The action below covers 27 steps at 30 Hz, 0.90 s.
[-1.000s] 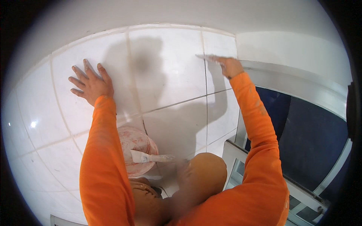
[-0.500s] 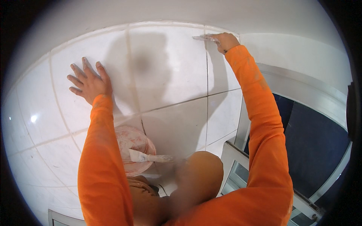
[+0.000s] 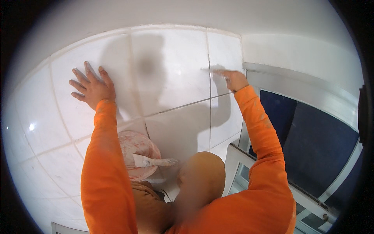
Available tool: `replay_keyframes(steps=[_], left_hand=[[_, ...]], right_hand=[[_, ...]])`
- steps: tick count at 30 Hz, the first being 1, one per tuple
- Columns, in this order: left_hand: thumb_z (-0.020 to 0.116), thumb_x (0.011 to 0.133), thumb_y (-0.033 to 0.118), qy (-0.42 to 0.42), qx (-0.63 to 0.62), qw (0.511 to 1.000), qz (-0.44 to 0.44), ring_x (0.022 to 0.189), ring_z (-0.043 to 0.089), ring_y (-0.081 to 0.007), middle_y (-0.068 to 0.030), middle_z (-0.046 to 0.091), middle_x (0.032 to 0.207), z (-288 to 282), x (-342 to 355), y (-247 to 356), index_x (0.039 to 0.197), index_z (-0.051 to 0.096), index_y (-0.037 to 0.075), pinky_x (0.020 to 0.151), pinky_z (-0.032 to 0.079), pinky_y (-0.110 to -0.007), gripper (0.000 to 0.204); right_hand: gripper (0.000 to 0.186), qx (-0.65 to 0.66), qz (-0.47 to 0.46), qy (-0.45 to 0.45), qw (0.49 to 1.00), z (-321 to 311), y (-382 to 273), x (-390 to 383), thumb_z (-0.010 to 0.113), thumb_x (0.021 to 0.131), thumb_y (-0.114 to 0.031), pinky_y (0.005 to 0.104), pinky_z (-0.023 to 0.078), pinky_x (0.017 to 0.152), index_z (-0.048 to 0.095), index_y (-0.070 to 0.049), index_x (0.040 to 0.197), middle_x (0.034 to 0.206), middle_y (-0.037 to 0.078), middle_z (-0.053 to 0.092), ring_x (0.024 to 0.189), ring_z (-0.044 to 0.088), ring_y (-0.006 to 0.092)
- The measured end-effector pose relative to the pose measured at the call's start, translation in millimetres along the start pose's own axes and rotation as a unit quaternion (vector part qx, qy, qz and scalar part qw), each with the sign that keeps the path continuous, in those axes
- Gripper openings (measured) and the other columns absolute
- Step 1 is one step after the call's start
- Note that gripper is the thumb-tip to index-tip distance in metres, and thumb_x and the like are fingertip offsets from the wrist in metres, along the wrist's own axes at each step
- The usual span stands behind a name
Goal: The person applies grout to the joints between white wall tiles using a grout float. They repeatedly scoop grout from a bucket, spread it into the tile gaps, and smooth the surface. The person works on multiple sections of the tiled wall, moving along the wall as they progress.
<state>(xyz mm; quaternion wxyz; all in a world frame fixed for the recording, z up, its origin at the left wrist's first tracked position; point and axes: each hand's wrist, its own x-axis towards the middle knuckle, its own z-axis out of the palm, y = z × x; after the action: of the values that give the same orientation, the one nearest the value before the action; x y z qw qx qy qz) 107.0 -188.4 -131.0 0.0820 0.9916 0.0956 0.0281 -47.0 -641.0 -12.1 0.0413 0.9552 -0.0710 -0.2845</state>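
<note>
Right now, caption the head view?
Left hand flat on white wall tiles; right hand at a vertical joint.

Wall tiles (image 3: 171,70): white, glossy, smooth ceramic, showing light glare; joints paler and matt. Sleeves (image 3: 105,167): orange cloth, matt, with faint smudges. Bucket (image 3: 134,146): plastic, crusted with rough pinkish-white mortar. Putty knife (image 3: 150,161): smeared the same. Window frame (image 3: 249,156): smooth pale metal; pane dark.

left hand (image 3: 92,86) flat on tiled wall (image 3: 171,70); right hand (image 3: 235,79) presses tool at grout line (image 3: 210,101)
</note>
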Motion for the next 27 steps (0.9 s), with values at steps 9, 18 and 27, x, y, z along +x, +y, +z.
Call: replay_keyframes(steps=[9,18,27], left_hand=[[0.037,0.104,0.053,0.004,-0.008,1.0,0.0,0.155,0.006,-0.0447,-0.0147,0.017,0.169,-1.5,0.8,-5.3,0.158,0.036,0.024,0.123,0.005,-0.063,0.062],[0.037,0.104,0.052,-0.009,0.009,1.0,-0.003,0.155,0.006,-0.0448,-0.0146,0.016,0.169,-3.7,-0.6,-0.8,0.158,0.036,0.023,0.123,0.006,-0.063,0.062],[0.037,0.104,0.052,-0.001,-0.013,1.0,0.0,0.155,0.005,-0.0444,-0.0146,0.016,0.169,-4.1,-0.8,2.4,0.158,0.036,0.024,0.123,0.005,-0.063,0.061]], right_hand=[[0.074,-0.043,0.002,0.136,0.99,-37.2,-40.2,103.2,0.055,0.087,0.004,0.0395,0.051,0.107,0.047,-0.033,0.15,0.152,0.002,0.052,0.135,0.054,0.0256],[0.077,-0.03,-0.066,0.173,0.982,34.8,-27.4,57.3,0.061,0.085,-0.005,0.042,0.055,0.1,0.042,-0.035,0.154,0.152,0.005,0.052,0.13,0.059,0.0269],[0.058,-0.061,0.028,0.112,0.991,-79.6,-17.8,113.4,0.062,0.084,-0.003,0.0469,0.056,0.081,0.066,-0.034,0.132,0.101,0.015,0.074,0.09,0.069,0.0378]])
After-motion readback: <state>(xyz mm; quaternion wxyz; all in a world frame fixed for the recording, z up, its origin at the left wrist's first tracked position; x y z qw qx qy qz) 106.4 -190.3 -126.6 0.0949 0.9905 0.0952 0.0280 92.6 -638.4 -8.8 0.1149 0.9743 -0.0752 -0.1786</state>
